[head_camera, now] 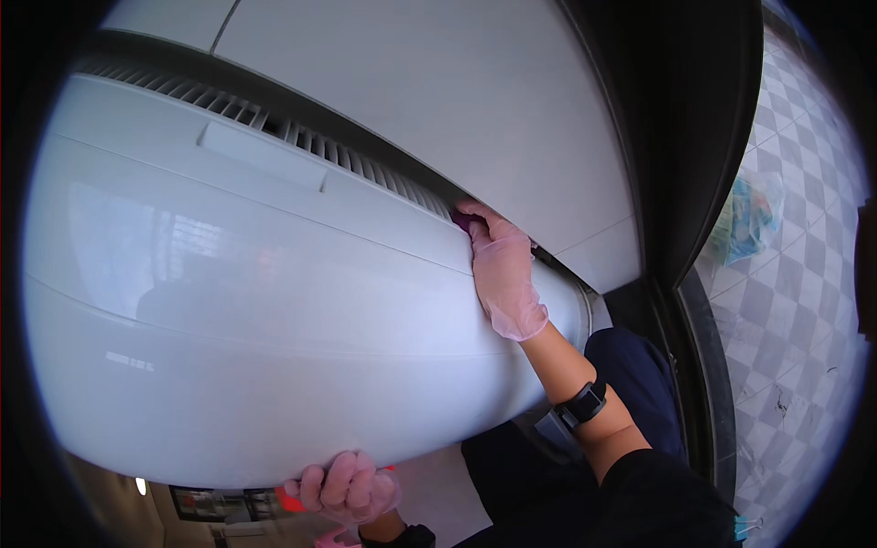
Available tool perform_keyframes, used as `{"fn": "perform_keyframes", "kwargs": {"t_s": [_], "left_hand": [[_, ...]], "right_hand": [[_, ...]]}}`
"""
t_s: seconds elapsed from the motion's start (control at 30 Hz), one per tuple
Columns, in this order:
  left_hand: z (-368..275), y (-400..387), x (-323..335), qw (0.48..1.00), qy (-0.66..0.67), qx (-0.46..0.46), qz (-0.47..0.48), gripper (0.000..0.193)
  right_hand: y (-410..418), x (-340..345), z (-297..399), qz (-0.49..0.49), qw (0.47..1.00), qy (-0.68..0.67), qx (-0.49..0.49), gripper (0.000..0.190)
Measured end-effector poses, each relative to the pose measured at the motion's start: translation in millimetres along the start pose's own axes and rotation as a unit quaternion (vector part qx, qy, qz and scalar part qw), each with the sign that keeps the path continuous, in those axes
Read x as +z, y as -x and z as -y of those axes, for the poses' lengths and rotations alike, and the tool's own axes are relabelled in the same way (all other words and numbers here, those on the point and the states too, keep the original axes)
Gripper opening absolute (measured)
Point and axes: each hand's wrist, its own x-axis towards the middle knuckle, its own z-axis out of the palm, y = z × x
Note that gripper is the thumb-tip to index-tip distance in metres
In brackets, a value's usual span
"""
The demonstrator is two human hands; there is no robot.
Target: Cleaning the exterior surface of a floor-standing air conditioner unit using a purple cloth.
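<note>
A large, glossy white appliance (260,301) with a curved casing fills the left and middle; it looks like an air conditioner. Its slatted grille (356,161) runs along the edge facing the wall. My right hand (507,277), in a thin pink glove, reaches into the narrow gap at the grille's right end. Between its thumb and fingers is a purple item (467,220), perhaps a cloth, mostly hidden. At the casing's lower edge is my left hand (353,488), also gloved, with curled fingers. Red (291,501) shows beside it, but whether the hand holds it is unclear.
Pale wall tiles (438,82) stand close behind the grille. A dark door frame (675,137) borders them on the right. Beyond it, a plastic bag (750,216) lies on the checkered floor (774,329). My knee (634,370) is near the casing's right end. Something pink (337,538) shows at the bottom.
</note>
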Motion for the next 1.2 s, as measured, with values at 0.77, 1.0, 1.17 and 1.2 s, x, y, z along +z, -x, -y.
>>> {"fn": "perform_keyframes", "kwargs": {"t_s": [0.77, 1.0, 1.17, 1.2], "left_hand": [[-5.6, 6.7, 0.3, 0.998, 0.016, -0.053, 0.018, 0.019], [-10.0, -5.4, -9.8, 0.995, -0.076, -0.063, 0.033, 0.018], [-8.4, -12.4, -11.7, 0.996, 0.042, -0.072, 0.029, 0.025], [-11.5, -12.4, -11.0, 0.996, 0.045, -0.073, 0.024, 0.025]], "right_hand": [[-2.3, -16.2, 20.1, 0.131, 0.984, 0.071, 0.097, 0.024], [51.6, 1.9, 53.2, 0.046, 0.974, -0.223, -0.016, 0.026], [-5.7, 32.6, 164.3, 0.176, 0.945, -0.270, -0.053, 0.021], [-11.7, 41.6, 149.5, 0.172, 0.953, -0.156, -0.195, 0.025]]}}
